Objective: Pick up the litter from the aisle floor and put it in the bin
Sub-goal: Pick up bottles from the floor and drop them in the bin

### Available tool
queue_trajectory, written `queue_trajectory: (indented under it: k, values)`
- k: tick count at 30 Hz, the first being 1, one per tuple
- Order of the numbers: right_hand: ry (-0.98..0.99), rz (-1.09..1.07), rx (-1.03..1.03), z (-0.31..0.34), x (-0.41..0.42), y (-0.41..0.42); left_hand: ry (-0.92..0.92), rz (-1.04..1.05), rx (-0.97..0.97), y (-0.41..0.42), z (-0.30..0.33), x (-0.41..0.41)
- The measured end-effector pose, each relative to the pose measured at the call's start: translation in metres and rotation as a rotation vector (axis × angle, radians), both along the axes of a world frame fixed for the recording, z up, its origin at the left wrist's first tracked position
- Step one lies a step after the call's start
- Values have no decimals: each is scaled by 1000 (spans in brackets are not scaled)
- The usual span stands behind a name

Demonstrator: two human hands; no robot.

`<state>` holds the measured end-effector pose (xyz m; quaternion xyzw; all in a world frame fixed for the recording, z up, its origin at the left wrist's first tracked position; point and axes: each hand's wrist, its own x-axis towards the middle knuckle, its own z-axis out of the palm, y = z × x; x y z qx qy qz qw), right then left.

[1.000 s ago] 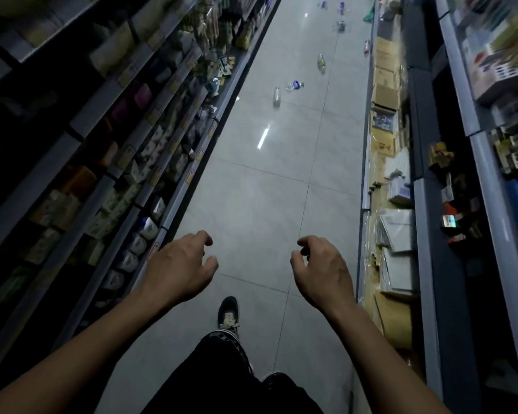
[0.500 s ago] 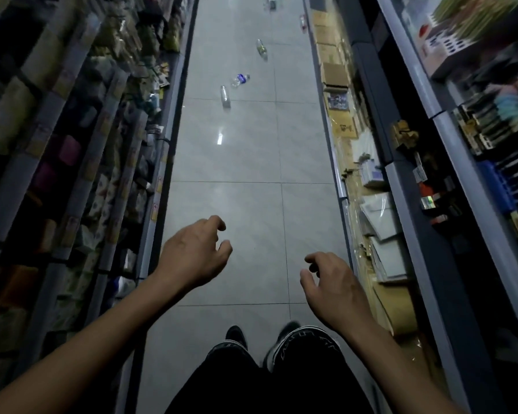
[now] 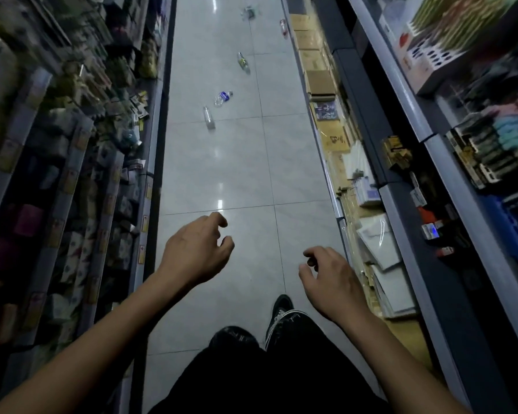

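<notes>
Plastic bottles are seen lying on the tiled aisle floor (image 3: 240, 174) in the upper centre of the frame: a clear bottle (image 3: 209, 117) nearest, a blue-labelled bottle (image 3: 223, 98) beyond. They are judged light, thin-walled and slippery, best gripped around the middle. Left hand (image 3: 196, 252) and right hand (image 3: 331, 279) are held loosely curled, empty. No bin is visible.

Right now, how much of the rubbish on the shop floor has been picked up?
Nothing looks picked up yet. The left hand and right hand hold nothing, fingers loosely curled. Still lying ahead on the floor are a clear bottle, a blue-label bottle, a green bottle, a red-capped one by the right shelf, and more farther on. No bin is in view.
</notes>
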<state>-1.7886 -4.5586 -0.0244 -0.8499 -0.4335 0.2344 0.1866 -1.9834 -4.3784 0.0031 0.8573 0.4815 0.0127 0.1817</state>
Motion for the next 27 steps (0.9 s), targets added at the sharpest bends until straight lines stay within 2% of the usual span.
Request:
queue_trajectory:
  k: [7, 14, 20, 27]
  values:
    - [-47, 198, -8, 10, 81, 94, 28, 120, -40, 47, -1, 31]
    - [-85, 338, -6, 16, 115, 208, 51, 199, -53, 115, -5, 37]
    - [-98, 357, -13, 15, 127, 308, 50, 210, -78, 213, -15, 53]
    - [-90, 274, -63, 19, 139, 388, -9, 157, -135, 333, -10, 91]
